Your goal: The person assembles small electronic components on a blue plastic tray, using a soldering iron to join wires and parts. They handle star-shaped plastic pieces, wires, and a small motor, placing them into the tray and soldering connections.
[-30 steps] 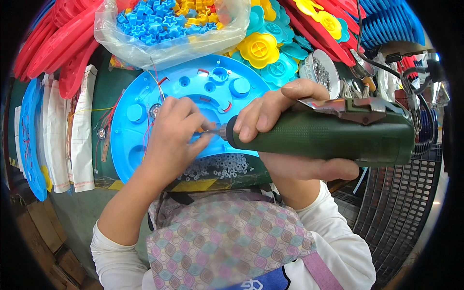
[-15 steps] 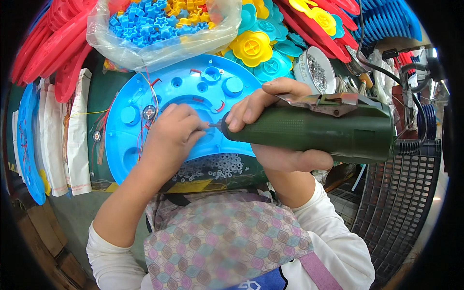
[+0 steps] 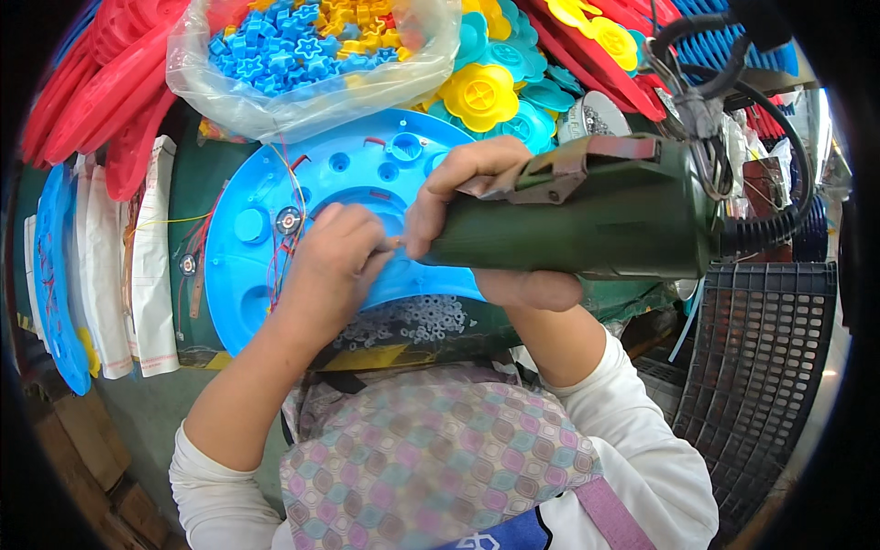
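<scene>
My right hand [image 3: 458,192] is wrapped round a dark green electric screwdriver [image 3: 587,220], which lies nearly level with its nose to the left. Close to that nose are the pinched fingertips of my left hand [image 3: 344,257]. Whatever sits between them is too small to make out, and the driver's bit is hidden. Both hands are over a curved blue plastic shell [image 3: 240,268] with round recesses and posts. On its left side a small round speaker [image 3: 289,220] and thin red wires show. Small translucent rings [image 3: 426,316] lie by the shell's near edge.
A clear plastic bag [image 3: 215,87] of blue and yellow star pieces stands behind the shell. Yellow and teal flower pieces [image 3: 478,96] and a white bowl [image 3: 570,126] are right of it. Red plastic parts [image 3: 92,101] fill the far left; a black perforated basket [image 3: 761,357] stands at right.
The screwdriver has shifted left and slightly away from me, its nose closer to my left fingertips. Its bit showed before and is now out of sight. My left hand has barely moved.
</scene>
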Demonstrator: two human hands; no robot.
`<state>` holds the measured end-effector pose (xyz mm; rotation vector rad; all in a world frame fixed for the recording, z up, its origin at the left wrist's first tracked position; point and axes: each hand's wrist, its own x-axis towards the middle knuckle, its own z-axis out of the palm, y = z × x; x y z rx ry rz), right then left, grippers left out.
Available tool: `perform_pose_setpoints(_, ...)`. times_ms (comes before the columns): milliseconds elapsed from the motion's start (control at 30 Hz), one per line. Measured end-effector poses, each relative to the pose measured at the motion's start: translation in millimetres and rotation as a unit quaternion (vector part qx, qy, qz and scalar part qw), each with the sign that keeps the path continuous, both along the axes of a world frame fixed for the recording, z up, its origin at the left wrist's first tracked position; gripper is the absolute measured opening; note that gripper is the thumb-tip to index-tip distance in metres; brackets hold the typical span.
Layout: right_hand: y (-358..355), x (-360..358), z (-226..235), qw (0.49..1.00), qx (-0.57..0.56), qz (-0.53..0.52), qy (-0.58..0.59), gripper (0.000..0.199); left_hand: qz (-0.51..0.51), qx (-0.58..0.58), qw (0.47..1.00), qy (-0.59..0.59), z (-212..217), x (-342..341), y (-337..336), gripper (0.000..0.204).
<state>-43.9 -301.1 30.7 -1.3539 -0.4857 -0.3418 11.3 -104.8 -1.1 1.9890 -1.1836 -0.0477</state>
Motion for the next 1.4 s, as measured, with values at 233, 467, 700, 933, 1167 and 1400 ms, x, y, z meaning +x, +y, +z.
perform_pose_setpoints(233,13.8,-3.8,14.7,0.994,0.025,-0.072,0.073,0.124,0.010,-0.003,1.000,-0.006,1.6,0.4,-0.6,0.020)
perform_pose_setpoints(467,24.3,-4.4,22.9,0.986,0.027,-0.130,0.104,0.120,0.016,-0.009,0.997,0.077,-1.7,3.4,-5.2,0.015)
perform_pose_setpoints(700,30.1,-5.2,16.9,0.992,0.010,-0.087,0.087,0.109,0.016,-0.010,0.998,0.058,-13.2,5.1,-5.5,0.016)
perform_pose_setpoints(933,22.7,8.3,12.2,0.997,0.019,-0.001,0.080,0.106,0.034,0.000,0.995,0.095,-11.6,2.2,-5.6,0.018)
perform_pose_setpoints(1167,24.2,6.9,14.3,0.997,-0.007,-0.023,0.069,0.112,0.028,-0.007,0.997,0.070,-13.5,5.2,-7.3,0.018)
perform_pose_setpoints(1400,27.8,13.1,12.6,0.999,-0.021,-0.005,0.031,0.094,0.030,-0.027,0.997,0.072,-17.3,5.2,-7.1,0.019)
